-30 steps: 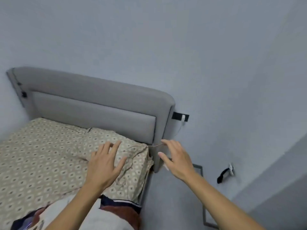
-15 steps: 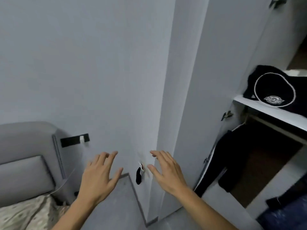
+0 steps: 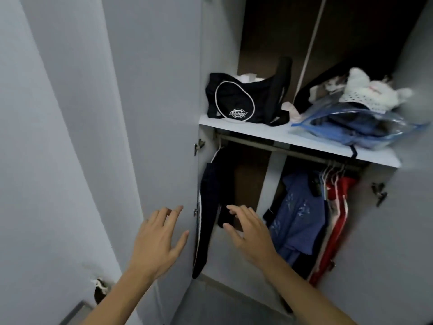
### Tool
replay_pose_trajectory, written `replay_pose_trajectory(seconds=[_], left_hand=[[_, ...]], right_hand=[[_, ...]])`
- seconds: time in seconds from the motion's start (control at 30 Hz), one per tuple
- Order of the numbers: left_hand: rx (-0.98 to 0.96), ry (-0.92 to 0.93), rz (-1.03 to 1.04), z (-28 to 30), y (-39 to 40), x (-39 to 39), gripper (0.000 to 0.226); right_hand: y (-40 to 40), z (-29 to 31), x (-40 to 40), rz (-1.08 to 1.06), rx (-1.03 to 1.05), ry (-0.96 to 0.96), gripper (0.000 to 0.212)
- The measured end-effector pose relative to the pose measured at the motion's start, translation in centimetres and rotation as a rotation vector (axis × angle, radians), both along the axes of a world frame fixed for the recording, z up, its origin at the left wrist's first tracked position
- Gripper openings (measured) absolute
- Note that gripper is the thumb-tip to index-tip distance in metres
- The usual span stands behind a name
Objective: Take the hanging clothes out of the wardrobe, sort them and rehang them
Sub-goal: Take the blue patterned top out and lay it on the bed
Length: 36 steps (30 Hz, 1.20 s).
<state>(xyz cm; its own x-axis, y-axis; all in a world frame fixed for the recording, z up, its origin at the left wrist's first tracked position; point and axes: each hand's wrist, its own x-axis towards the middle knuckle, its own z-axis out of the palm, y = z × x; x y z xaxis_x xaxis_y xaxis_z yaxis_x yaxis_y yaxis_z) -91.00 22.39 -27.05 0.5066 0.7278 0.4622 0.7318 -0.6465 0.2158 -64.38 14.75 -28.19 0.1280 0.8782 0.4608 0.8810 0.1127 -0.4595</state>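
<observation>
Hands, left (image 3: 155,242) and right (image 3: 248,233), spread empty; red garments (image 3: 335,221) blurred, perhaps jackets.

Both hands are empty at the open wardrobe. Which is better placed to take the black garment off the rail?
Right hand: it overlaps the black garment in view, while the left hand sits before the door, likely.

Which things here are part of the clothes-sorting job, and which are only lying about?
Part of the job:
- black garment hanging at the rail's left end
- blue shirt on the rail
- red garment beside it
- rail

Only lying about:
- black bag on the shelf
- plastic bag of clothes
- white plush toy
</observation>
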Motion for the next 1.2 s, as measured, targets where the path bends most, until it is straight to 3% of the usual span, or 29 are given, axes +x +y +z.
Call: replay_pose_trajectory(seconds=[0.23,0.47,0.7,0.9,1.2], left_hand=[[0.022,0.008,-0.292,-1.6,4.4,14.9,0.066],[0.047,0.058,-0.431,-2.4,7.6,29.8,0.068],[0.037,0.021,-0.608,-3.6,9.7,40.9,0.064],[-0.062,0.042,-0.734,-6.1,12.8,49.6,0.063],[-0.132,0.207,-0.844,-9.5,20.7,60.5,0.075]], right_hand=[[-3.7,-1.6,11.4,-0.269,-0.026,-0.003,0.05],[-5.7,-2.3,22.3,-0.44,0.006,0.041,0.058],[-6.7,-3.5,29.6,-0.604,0.011,0.085,0.048],[-2.8,-3.8,33.4,-0.8,0.072,0.157,0.042],[3.8,-7.9,37.3,-0.965,-0.074,0.061,0.044]])
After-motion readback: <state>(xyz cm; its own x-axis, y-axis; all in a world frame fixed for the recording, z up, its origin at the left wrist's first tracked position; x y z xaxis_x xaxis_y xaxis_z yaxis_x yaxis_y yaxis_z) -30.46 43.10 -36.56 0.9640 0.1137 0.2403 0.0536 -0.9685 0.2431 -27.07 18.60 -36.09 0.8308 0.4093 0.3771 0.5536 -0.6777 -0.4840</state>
